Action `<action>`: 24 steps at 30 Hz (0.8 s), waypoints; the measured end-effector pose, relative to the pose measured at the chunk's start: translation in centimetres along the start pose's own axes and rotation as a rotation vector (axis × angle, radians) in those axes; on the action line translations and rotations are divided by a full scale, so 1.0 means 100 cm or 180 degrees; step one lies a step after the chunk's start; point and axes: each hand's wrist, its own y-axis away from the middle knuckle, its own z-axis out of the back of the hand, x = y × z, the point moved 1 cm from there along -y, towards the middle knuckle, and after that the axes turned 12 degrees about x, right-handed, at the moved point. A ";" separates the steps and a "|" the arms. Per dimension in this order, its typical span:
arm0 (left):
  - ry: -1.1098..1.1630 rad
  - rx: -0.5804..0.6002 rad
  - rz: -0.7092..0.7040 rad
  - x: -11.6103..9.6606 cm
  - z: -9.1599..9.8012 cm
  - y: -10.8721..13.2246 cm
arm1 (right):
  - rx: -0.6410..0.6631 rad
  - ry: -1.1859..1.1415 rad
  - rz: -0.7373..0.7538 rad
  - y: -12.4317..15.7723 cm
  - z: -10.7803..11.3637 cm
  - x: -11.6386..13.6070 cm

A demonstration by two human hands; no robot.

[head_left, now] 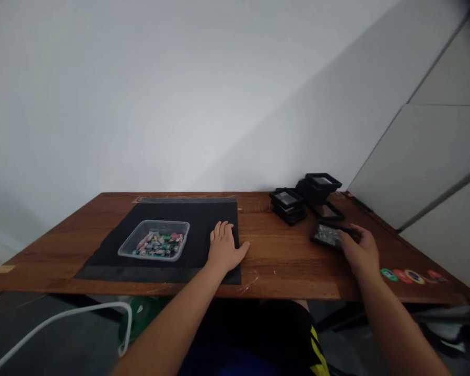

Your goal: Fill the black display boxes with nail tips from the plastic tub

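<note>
My left hand [223, 249] lies flat on the right edge of a black mat [198, 219], fingers stretched out and thumb spread toward the bare wood. On the mat, left of that hand, stands a clear plastic tub [126, 244] holding many small multicoloured pieces, too small to name surely. My right hand [362, 253] grips the right end of a flat black-framed case [326, 235] with a shiny, see-through top. The case is low over the table or resting on it; I cannot tell which. Its right end is hidden by my fingers.
Stacked black frames [288, 201] stand at the back right, beside a taller stack [323, 183] and a single frame [328, 210]. Round stickers [414, 276] mark the front right of the wooden table [266, 250]. A white wall rises behind; a white cable [82, 308] hangs at front left.
</note>
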 end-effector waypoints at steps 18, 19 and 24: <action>-0.0603 0.0155 0.0554 -0.024 -0.017 -0.029 | 0.0350 0.0089 0.0025 0.008 -0.003 0.018; -0.0601 0.0166 0.0548 -0.025 -0.018 -0.031 | 0.0353 0.0074 0.0050 0.008 -0.002 0.019; -0.0571 0.0216 0.0513 -0.023 -0.017 -0.035 | 0.0337 -0.0116 0.0184 0.014 -0.003 0.023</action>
